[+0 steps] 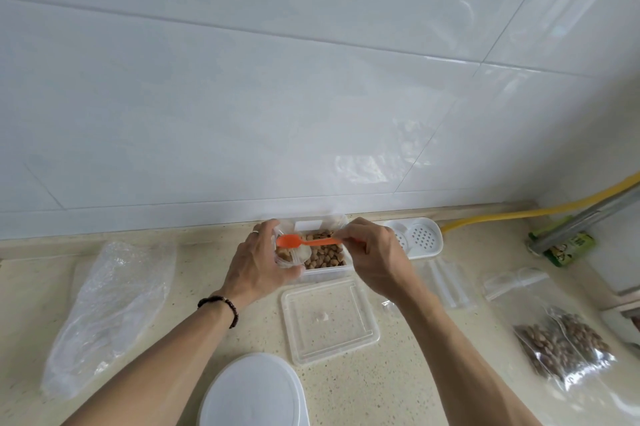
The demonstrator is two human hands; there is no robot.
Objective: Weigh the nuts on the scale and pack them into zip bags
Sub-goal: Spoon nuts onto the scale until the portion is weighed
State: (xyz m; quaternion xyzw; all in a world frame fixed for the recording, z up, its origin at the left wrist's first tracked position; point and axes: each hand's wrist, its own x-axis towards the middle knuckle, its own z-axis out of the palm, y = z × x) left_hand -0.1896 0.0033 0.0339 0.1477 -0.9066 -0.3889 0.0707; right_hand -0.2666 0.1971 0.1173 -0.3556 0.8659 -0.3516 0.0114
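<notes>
Nuts (323, 254) fill a clear tub (329, 271) at the back of the counter (398, 373), close to the white wall.

Only 1 view shows all this, the one from the head. The left hand (256, 266) curls its fingers around a small clear bag (289, 257) and holds it at the left side of the tub. A few nuts sit in the bag. The right hand (374, 256) pinches the handle of an orange spoon (306, 241) between thumb and fingers. The spoon lies flat and points left, with its handle on the right by the right hand. Its bowl hangs just over the mouth of the bag, by the left fingers. It is hard to tell if any nuts are on the spoon.

So the bag is left of the spoon, and the nuts in the tub are just under the handle. The right hand probably needs to tip the spoon into the bag or dip back for more.

The tub's lid (329, 321) lies flat in front of the tub. A round white lid (254, 394) sits near the person. 2 packed bags (561, 346) of nuts lie far right. Empty zip bags (446, 283) lie right of the tub. A big crinkly plastic bag (110, 308) lies on the left. No scale can be seen for sure.
</notes>
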